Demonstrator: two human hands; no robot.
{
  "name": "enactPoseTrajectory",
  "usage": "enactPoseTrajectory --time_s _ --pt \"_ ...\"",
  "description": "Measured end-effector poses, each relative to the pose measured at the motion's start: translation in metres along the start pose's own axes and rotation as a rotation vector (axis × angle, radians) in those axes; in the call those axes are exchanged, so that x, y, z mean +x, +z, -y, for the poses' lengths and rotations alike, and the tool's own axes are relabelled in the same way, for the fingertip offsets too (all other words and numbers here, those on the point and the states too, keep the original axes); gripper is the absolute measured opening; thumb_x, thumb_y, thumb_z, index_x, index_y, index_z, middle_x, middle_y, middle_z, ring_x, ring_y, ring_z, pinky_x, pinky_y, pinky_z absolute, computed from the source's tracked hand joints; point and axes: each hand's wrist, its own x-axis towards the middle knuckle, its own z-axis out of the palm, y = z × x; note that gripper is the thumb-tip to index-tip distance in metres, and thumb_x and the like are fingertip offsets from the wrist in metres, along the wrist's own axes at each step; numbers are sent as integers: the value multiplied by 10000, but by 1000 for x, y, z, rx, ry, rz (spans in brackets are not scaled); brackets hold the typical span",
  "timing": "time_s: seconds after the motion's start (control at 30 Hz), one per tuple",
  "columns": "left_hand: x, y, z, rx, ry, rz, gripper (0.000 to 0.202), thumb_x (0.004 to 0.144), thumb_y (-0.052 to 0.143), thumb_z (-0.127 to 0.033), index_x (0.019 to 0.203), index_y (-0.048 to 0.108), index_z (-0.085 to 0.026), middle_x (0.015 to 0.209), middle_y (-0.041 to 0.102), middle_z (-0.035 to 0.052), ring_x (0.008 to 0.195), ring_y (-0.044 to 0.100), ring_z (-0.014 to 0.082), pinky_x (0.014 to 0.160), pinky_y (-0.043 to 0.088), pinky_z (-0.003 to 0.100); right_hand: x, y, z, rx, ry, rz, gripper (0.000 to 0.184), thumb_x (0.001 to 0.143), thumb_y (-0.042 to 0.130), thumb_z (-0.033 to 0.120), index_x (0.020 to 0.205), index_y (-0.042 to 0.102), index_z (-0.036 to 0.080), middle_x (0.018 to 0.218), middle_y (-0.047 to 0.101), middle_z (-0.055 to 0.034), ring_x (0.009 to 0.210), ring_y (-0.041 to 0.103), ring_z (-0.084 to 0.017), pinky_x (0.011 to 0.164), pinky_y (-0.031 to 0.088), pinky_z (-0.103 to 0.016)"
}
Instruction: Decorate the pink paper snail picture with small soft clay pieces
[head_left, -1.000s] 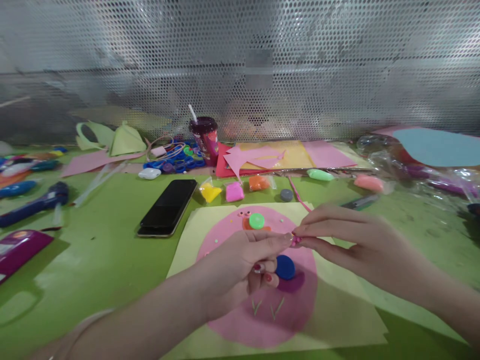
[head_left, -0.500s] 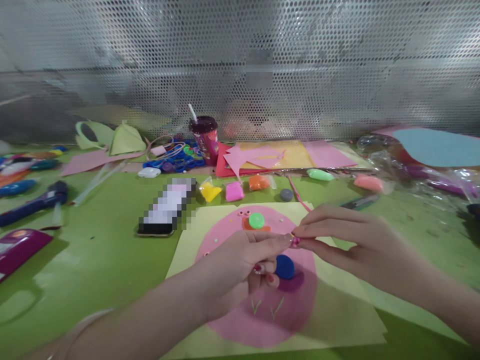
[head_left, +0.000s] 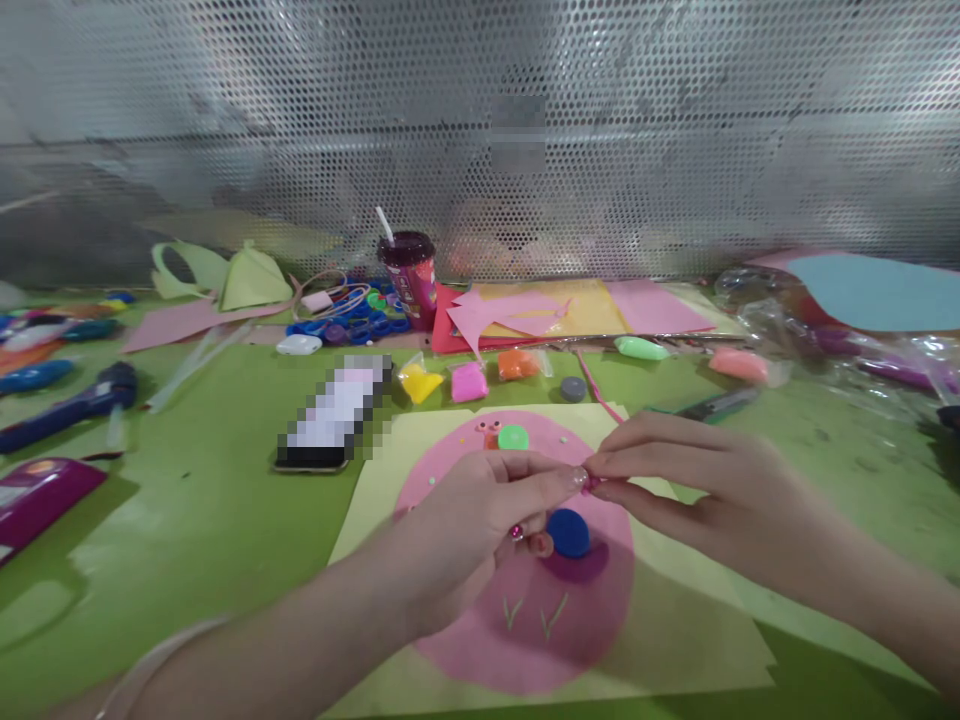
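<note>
Both hands meet above a pink paper circle [head_left: 480, 650] that lies on pale yellow sheets [head_left: 675, 640]. My left hand [head_left: 480, 530] pinches one side of a small magenta piece of clay [head_left: 591, 482]. From the other side, my right hand [head_left: 697, 490] grips the same piece between thumb and fingertips, which hide most of it. Just below the fingers on the circle sit a blue disc [head_left: 570, 533] and a purple clay shape [head_left: 581, 565]. A bright green disc [head_left: 513, 438] rests near the circle's top, over orange clay partly hidden by my left hand.
Beyond the sheets lie yellow [head_left: 420, 382], pink [head_left: 469, 382] and orange clay [head_left: 519, 364]. A phone [head_left: 334, 415] is at left, scissors [head_left: 716, 404] at right. Further back stand a lidded cup [head_left: 409, 280] and coloured papers [head_left: 660, 308]. A glue gun [head_left: 75, 405] lies far left.
My left hand has shifted slightly up and covers more of the orange clay. The fingertips have closed further over the magenta piece, so less of it shows.
</note>
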Motion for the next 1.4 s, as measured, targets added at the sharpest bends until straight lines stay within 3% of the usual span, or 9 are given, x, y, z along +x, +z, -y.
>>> enactPoseTrajectory --time_s 0.23,0.4,0.73,1.0,1.4 --pt "-1 3 -3 66 21 -16 141 646 784 -227 701 675 -156 609 511 -32 546 380 70 526 298 208 -2 1 1 -1 -25 18 96 845 582 95 877 664 135 856 662 -56 779 631 -93 684 525 -165" --pt "-1 2 -2 71 30 -36 161 690 753 -263 681 641 -148 582 496 -39 536 373 69 534 296 217 -4 3 1 2 -6 0 90 855 584 118 894 656 156 869 667 -47 784 631 -98 675 531 -173" --pt "-2 4 -3 26 7 -8 195 630 797 -251 650 632 -151 521 435 -67 506 323 66 514 286 210 -3 2 1 -18 -5 0 131 867 551 107 874 667 167 867 668 -43 779 640 -98 683 543 -181" --pt "-1 2 -1 -9 -14 -4 242 681 774 -317 641 602 -152 513 407 -67 501 290 67 527 291 206 -2 2 2 -31 -22 -9 147 853 562 98 922 659 184 878 677 -53 772 651 -128 647 555 -221" --pt "-2 2 0 -48 -29 9 239 692 777 -296 648 599 -142 531 416 -65 502 289 56 523 304 183 -4 2 0 -81 -55 13 145 884 532 105 916 656 174 889 667 -53 800 635 -108 716 540 -200"
